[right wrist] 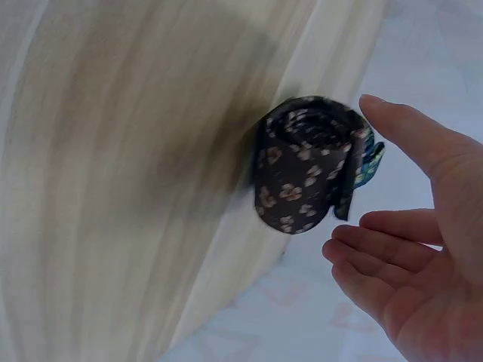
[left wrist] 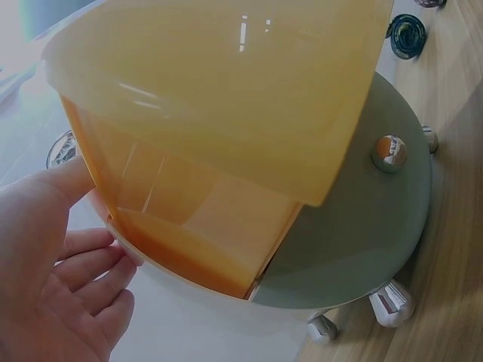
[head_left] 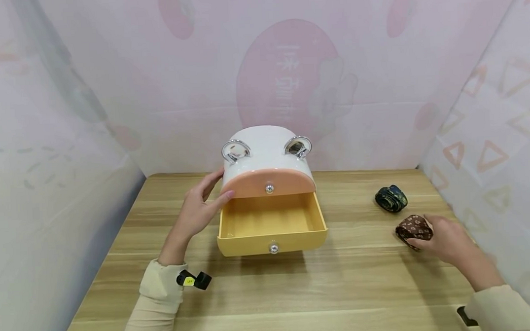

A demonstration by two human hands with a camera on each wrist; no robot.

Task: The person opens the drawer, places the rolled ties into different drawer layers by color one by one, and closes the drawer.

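Note:
A white drawer box [head_left: 264, 143] has a peach top drawer [head_left: 252, 184] and a yellow drawer [head_left: 246, 246] pulled out, with nothing seen inside. In the left wrist view a green lower front [left wrist: 347, 234] shows beneath it. My left hand [head_left: 197, 210] rests against the box's left side, thumb by the peach front. At the right, my right hand [head_left: 448, 239] is beside a rolled brown necktie with a pale flower pattern [head_left: 415, 228]. Its thumb and fingers are spread at the roll; whether they touch it I cannot tell. Behind lies a dark green-blue rolled necktie [head_left: 391, 199].
Two shiny ear-shaped pieces [head_left: 298, 147] stick up from the box, and silver feet [left wrist: 392, 303] hold it above the wooden table [head_left: 253, 304]. Patterned cloth walls [head_left: 190, 89] enclose the table at the back and both sides.

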